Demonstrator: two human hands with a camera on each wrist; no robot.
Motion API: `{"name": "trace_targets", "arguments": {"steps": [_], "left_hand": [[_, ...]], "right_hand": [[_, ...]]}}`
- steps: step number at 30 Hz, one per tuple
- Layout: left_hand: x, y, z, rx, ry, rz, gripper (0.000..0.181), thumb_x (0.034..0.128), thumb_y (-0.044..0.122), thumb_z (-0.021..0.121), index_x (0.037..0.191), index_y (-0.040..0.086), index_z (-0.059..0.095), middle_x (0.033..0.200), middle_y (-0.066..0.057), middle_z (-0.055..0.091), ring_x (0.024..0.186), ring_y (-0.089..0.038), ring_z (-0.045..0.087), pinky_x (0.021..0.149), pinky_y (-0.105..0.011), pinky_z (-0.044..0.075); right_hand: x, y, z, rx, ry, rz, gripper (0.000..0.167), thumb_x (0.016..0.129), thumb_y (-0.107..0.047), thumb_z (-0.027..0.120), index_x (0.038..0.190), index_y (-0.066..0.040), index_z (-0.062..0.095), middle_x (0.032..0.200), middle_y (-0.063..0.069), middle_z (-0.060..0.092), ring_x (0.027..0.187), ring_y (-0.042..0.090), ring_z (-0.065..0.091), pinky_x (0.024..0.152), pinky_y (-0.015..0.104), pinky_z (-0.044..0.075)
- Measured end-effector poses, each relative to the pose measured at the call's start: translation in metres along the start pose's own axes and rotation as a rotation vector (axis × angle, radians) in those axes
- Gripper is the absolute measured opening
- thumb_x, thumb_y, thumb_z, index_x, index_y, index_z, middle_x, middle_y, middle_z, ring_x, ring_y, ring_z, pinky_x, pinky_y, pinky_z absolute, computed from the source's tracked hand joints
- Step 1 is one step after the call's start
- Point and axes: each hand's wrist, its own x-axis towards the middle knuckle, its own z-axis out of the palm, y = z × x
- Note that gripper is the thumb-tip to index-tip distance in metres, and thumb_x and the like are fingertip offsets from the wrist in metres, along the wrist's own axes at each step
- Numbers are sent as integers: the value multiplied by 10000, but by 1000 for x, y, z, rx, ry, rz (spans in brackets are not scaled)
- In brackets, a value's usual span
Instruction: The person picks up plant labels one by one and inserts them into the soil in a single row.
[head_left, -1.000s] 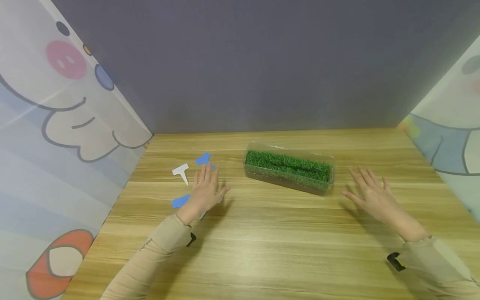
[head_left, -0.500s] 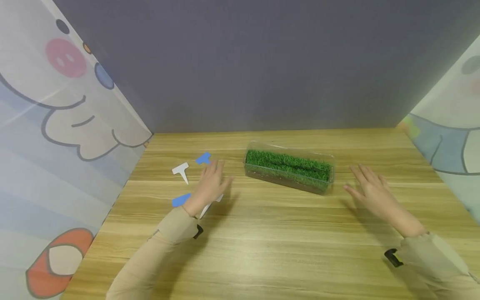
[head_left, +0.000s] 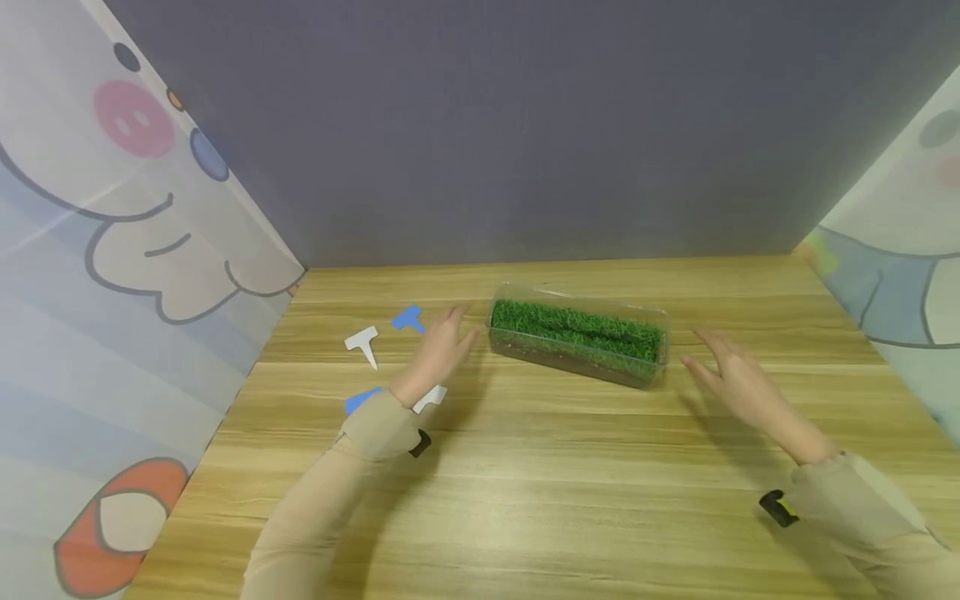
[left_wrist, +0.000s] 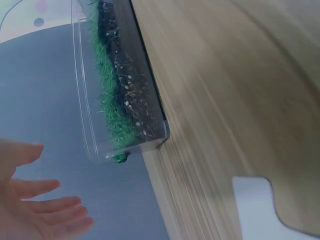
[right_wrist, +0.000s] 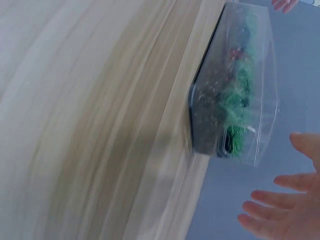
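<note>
A clear plastic planter box [head_left: 577,367] stands on the wooden table, with dark soil in its lower part and two rows of green artificial-looking grass [head_left: 555,321] above. Just off its left end, my left hand [head_left: 441,350] hovers with fingers extended, holding nothing. Past the right end, my right hand [head_left: 742,387] is spread in the air, also holding nothing. Both wrist views show a gap between fingers and box. T-shaped plant labels lie about my left arm: a white one [head_left: 363,342], a blue one [head_left: 408,318], and another white one [head_left: 430,398] partly under the wrist.
A further blue label [head_left: 362,400] is partly hidden by my left sleeve. The wooden table [head_left: 555,492] ends at a grey panel [head_left: 555,150] behind the box. Cartoon-printed curtains [head_left: 165,250] flank both sides.
My left hand has moved right toward the box's left end, uncovering more of the white label beneath. My right hand has shifted slightly left and turned a little. The box stays put.
</note>
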Motion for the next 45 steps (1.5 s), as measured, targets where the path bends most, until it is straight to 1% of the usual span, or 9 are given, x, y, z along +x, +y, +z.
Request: {"name": "trace_targets", "arguments": {"steps": [3, 7, 13, 20, 26, 32, 38, 42, 45], "left_hand": [[7, 3, 2, -59, 29, -6, 434, 901, 175, 510, 1276, -26, 421, 1275, -232, 433, 1163, -359, 419, 957, -431, 358], [17, 7, 5, -92, 52, -22, 412, 897, 186, 520, 1240, -33, 463, 1254, -208, 467, 1146, -333, 448, 955, -411, 366], [29, 9, 12, -148, 43, -85, 387, 884, 164, 543, 1219, -22, 493, 1211, -185, 505, 1050, -290, 519, 843, -363, 460], [41, 10, 19, -208, 30, -146, 347, 889, 123, 531, 1202, -25, 513, 1200, -161, 531, 1023, -268, 546, 815, -339, 477], [48, 10, 24, -266, 22, -185, 330, 885, 107, 534, 1187, -26, 528, 1137, -176, 567, 935, -255, 590, 698, -299, 508], [50, 7, 27, -293, 17, -211, 320, 886, 100, 531, 1182, -21, 536, 1108, -157, 585, 921, -249, 593, 632, -283, 498], [52, 8, 28, -319, 21, -237, 297, 881, 46, 520, 1167, -30, 545, 1108, -167, 580, 931, -263, 580, 569, -296, 438], [53, 9, 28, -309, 19, -243, 286, 879, 29, 515, 1156, -34, 552, 1095, -177, 585, 940, -273, 574, 622, -280, 464], [55, 8, 29, -304, 14, -262, 279, 873, 23, 521, 1142, -42, 561, 1089, -185, 590, 962, -284, 570, 693, -300, 488]], "right_hand": [[4, -4, 0, 66, -11, 39, 537, 938, -215, 432, 1286, 162, 272, 1249, 407, 301, 1075, 562, 337, 861, 629, 299], [8, -9, 0, 141, -29, 93, 532, 946, -216, 413, 1288, 163, 266, 1211, 409, 349, 1012, 551, 409, 800, 599, 377], [15, -13, 3, 208, -10, 149, 527, 949, -213, 404, 1298, 154, 260, 1186, 401, 387, 1018, 535, 427, 806, 578, 394], [22, -12, 7, 235, 1, 209, 512, 943, -213, 417, 1288, 146, 299, 1192, 375, 409, 1022, 498, 459, 778, 530, 439], [25, -13, 9, 308, -9, 236, 481, 937, -146, 416, 1282, 163, 286, 1181, 368, 424, 975, 456, 520, 781, 440, 458], [26, -13, 10, 362, -3, 248, 445, 912, -63, 433, 1258, 185, 303, 1151, 378, 440, 881, 399, 585, 733, 359, 485], [28, -11, 11, 384, -4, 274, 436, 895, -51, 445, 1252, 174, 336, 1133, 364, 467, 775, 203, 648, 703, 324, 504], [29, -10, 11, 403, -18, 294, 438, 891, -49, 447, 1257, 166, 337, 1145, 358, 464, 698, 14, 619, 698, 308, 507], [29, -11, 12, 424, -30, 309, 438, 891, -42, 442, 1262, 163, 331, 1155, 358, 455, 673, -54, 583, 703, 304, 506]]}}
